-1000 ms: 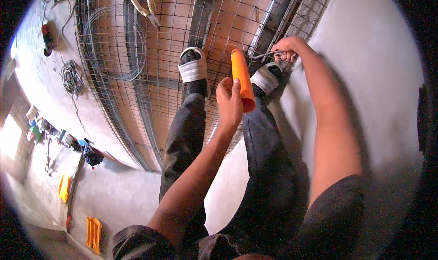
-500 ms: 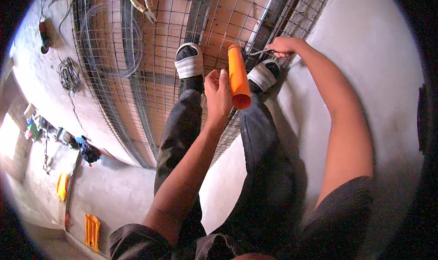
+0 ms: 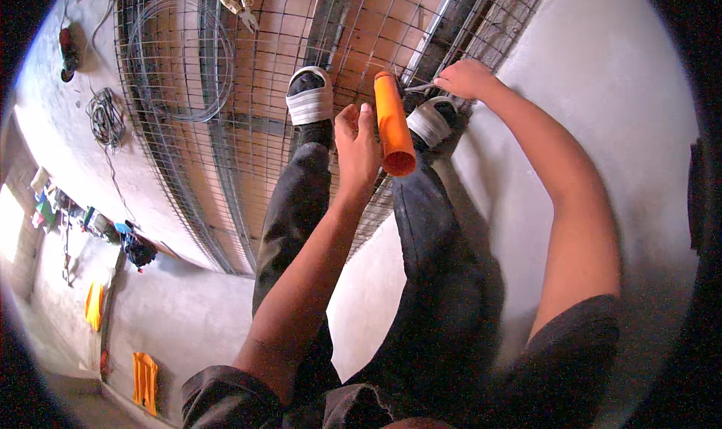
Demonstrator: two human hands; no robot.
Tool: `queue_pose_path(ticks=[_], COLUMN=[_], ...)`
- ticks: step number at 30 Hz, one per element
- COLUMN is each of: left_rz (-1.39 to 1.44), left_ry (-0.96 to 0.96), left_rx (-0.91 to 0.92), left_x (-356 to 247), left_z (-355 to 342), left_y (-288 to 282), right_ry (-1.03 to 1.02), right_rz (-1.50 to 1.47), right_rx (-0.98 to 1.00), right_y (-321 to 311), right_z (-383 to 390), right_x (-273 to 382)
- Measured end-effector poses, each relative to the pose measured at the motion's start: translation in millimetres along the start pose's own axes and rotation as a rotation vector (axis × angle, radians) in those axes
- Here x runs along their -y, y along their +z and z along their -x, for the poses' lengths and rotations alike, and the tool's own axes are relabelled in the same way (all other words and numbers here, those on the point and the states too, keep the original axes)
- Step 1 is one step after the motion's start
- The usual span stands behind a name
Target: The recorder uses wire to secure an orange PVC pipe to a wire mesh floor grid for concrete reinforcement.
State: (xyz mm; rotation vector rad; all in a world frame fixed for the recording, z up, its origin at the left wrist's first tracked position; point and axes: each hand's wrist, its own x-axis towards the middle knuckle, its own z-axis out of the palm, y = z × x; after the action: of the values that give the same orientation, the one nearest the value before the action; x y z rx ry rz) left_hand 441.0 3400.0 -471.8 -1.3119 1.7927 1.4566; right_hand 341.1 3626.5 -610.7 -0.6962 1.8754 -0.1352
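Observation:
An orange plastic pipe points up toward me from the wire mesh, its open round end nearest. My left hand is just left of the pipe, thumb raised and fingers loosely curled; nothing shows in its grip. My right hand is closed on a thin metal tool. The tool's shaft reaches left behind the pipe, where its tip is hidden. Beneath both hands lies a steel wire mesh over dark metal bars and reddish-brown panels.
My sandalled feet rest on the mesh. Pliers with pale handles and a wire coil lie on it too. At left are a bundled cable, a dark red tool and orange pieces. A pale wall-like surface borders the right.
My right hand has shifted slightly left with the metal tool, whose visible shaft looks shorter. My left hand stays beside the pipe. The view has shifted a little.

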Motion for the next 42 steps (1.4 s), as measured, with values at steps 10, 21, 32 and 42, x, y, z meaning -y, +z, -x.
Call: queue_pose_path(ticks=[10, 21, 32, 42], left_rz=[0.111, 0.059, 0.108, 0.076], left_ry=[-0.064, -0.040, -0.044, -0.102], left_rx=[0.089, 0.119, 0.091, 0.085], left_x=[-7.6, -23.9, -23.2, -28.8], left_z=[-3.2, -2.7, -10.2, -13.0], left_y=[7.1, 9.4, 5.5, 5.7], right_ry=[0.441, 0.333, 0.096, 0.107], right_rz=[-0.929, -1.022, -0.102, -0.220], right_rx=[0.533, 0.484, -0.118, -0.062], right_y=[30.1, 41.3, 28.1, 37.7], right_z=[-16.9, -7.7, -3.9, -14.5], right_x=[-37.8, -36.9, -7.3, -21.8])
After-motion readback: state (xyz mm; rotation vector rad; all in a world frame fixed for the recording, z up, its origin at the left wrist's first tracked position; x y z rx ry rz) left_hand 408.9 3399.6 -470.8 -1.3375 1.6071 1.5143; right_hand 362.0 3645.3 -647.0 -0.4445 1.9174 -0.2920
